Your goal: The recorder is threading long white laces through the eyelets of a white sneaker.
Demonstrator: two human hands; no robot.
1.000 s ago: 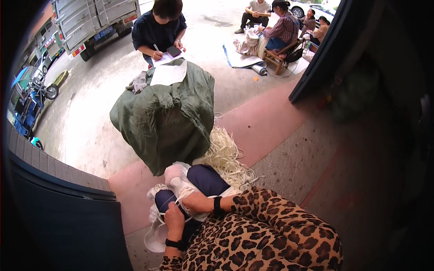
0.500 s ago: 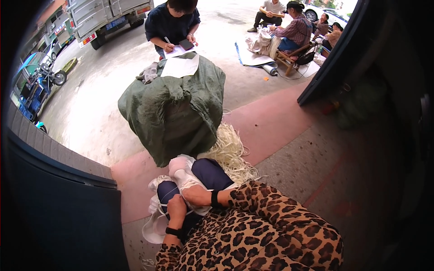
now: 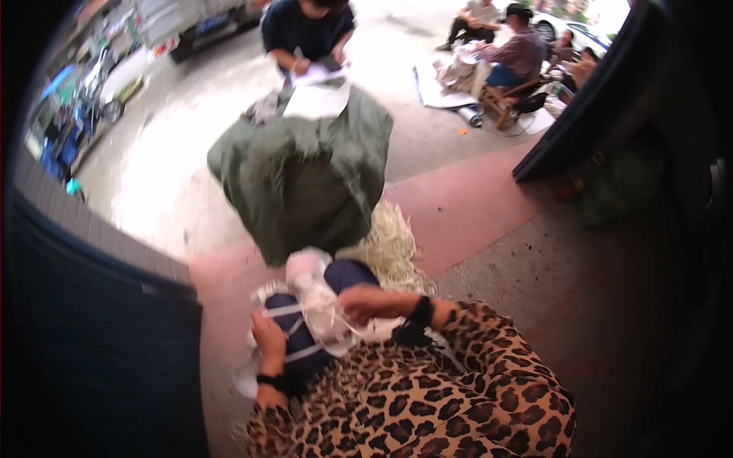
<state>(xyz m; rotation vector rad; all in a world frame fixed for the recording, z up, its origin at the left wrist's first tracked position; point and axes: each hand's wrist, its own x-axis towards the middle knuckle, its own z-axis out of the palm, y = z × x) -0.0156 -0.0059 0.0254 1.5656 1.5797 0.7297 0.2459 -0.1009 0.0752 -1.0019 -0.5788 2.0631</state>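
Observation:
Across my lap lies a pale pink and white bra with moulded cups and thin straps. My left hand is closed at its left side, with a white strap running from the fingers toward the cups. Over the right side of the bra, my right hand has its fingers curled together. Motion blur hides what it pinches. More white fabric hangs beside my left wrist.
A big green sack stands before my knees, papers on top. A person writes behind it. Cream-coloured strips are heaped to its right. A dark door is at left; several people sit at the far right.
My hands were close together over the bra and have moved apart, the left going left, the right going right and up. A strap is now drawn out by the left hand.

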